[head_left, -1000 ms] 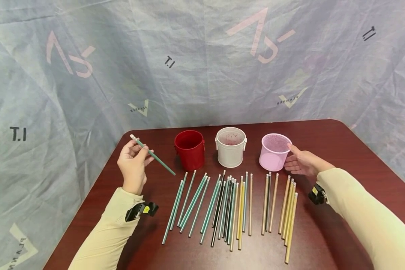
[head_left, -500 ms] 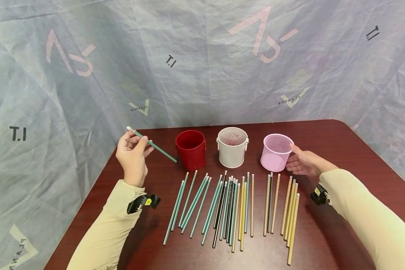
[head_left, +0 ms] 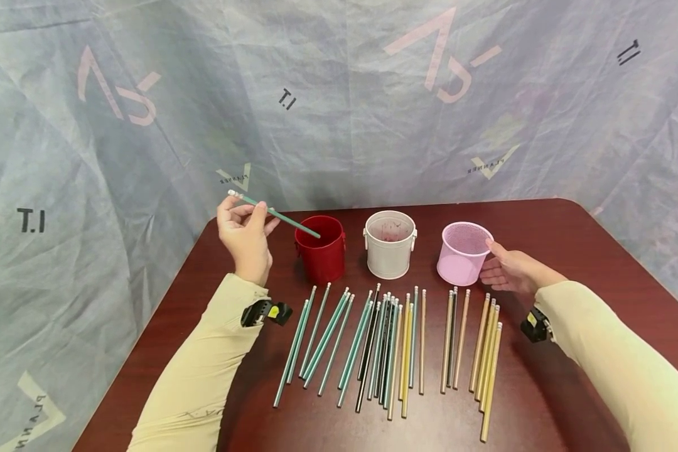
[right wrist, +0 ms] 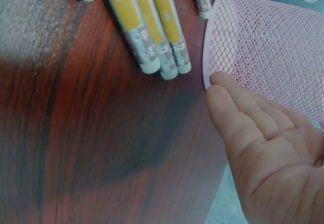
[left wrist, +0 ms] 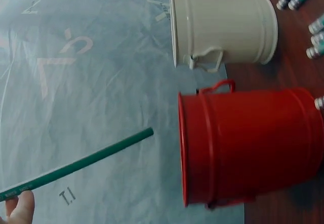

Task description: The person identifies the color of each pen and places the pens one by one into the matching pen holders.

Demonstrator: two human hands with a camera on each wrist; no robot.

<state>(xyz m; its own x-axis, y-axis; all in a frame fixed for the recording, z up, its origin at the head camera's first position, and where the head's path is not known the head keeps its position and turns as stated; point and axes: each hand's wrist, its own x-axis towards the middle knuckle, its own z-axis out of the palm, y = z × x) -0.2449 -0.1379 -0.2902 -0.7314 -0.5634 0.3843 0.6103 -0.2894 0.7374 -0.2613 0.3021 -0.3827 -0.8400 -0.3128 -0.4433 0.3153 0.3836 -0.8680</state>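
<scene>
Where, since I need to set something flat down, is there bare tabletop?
Bare on the table: the patch right of the right hand, and the strip between the sleeves, nearer than the pencils. A smaller gap lies between the white bucket and pink mesh basket. Crowded: in front of the white bucket, where green, black and yellow pencils bunch.

Three containers are in view: one red bucket [head_left: 323, 262], one white bucket [head_left: 390, 260] and one pink mesh cup [head_left: 459, 267]. Two hands show, one left hand [head_left: 245, 238] and one right hand [head_left: 513, 271], with a single green pencil [head_left: 290, 221] held in the air. On one table [head_left: 570, 238], roughly six green pencils [head_left: 290, 354] make the left group; farther right lie two tan pencils [head_left: 461, 339], one dark pencil [head_left: 452, 339] and four yellowish pencils [head_left: 491, 383]. The middle pencils [head_left: 422, 342] overlap too much for a sure count.
</scene>
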